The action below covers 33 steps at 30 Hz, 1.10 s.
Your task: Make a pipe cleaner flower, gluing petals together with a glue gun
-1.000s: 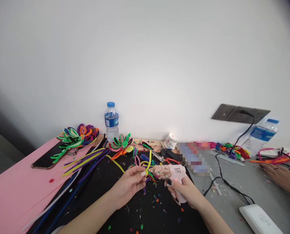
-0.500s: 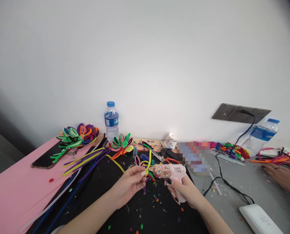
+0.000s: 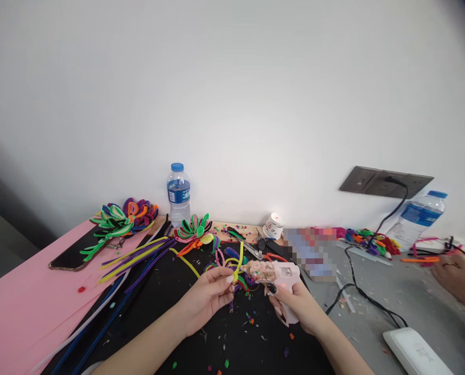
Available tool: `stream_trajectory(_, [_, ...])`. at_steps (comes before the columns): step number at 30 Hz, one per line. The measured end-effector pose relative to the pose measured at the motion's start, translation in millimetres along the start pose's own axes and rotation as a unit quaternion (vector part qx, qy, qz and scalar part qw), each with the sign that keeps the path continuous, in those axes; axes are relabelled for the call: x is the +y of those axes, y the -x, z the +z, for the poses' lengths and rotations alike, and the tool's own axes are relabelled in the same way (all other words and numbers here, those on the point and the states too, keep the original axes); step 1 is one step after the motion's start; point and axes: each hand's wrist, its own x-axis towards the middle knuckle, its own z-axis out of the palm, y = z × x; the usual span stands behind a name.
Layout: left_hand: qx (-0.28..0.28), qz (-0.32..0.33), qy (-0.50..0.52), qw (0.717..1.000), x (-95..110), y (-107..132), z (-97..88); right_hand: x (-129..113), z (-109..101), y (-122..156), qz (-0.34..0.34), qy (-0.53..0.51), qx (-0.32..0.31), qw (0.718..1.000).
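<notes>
Firstly, read all clock positions about the glue gun (image 3: 273,272), which is held at the centre of the work area. Nearest the viewer, at seven o'clock, scraps (image 3: 227,363) lie on the black mat (image 3: 201,344); a white box (image 3: 416,349) rests at four o'clock on the grey table (image 3: 373,302). The right hand (image 3: 295,302), at five o'clock, is wrapped round the gun's handle; trigger position cannot be determined. The left hand (image 3: 212,291), between eight and nine, is closed to a pinch, thumb against fingers, on a yellow stem (image 3: 240,255) whose free end points to twelve. The nozzle faces nine o'clock, toward this stem; contact cannot be confirmed. A phone (image 3: 70,253) lies at nine. Another person's hand (image 3: 457,276) is at three, beside an orange stem (image 3: 420,259). Further back, a looped flower (image 3: 194,229) is at ten, a red-handled tool (image 3: 254,252) at eleven, a paper cup (image 3: 274,229) at twelve. The wall socket (image 3: 375,182), between one and two, carries a black plug (image 3: 395,180).
</notes>
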Motion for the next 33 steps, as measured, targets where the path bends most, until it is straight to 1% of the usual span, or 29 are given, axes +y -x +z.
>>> stream_trajectory(12, [-0.013,-0.001,0.004,1.000,-2.3,0.5,-2.5,-0.6,2.1,-0.8,-0.022,-0.029,0.003,0.999])
stream_trajectory(18, [-0.001,-0.004,0.009,1.000,-0.7,0.7,-2.0,2.6,-0.6,-2.1,-0.048,-0.055,0.035,0.997])
stream_trajectory(20, [0.003,-0.002,0.014,1.000,-0.3,0.0,-1.9,3.9,-1.9,-1.4,-0.039,-0.053,0.024,0.998])
stream_trajectory(24, [0.012,-0.003,0.023,1.000,-0.4,-1.1,-1.8,5.3,-2.9,0.5,-0.001,-0.010,-0.001,1.000])
stream_trajectory(33, [0.013,-0.007,0.026,1.000,-0.3,0.6,0.1,3.5,-2.5,0.3,0.005,0.034,-0.011,0.999])
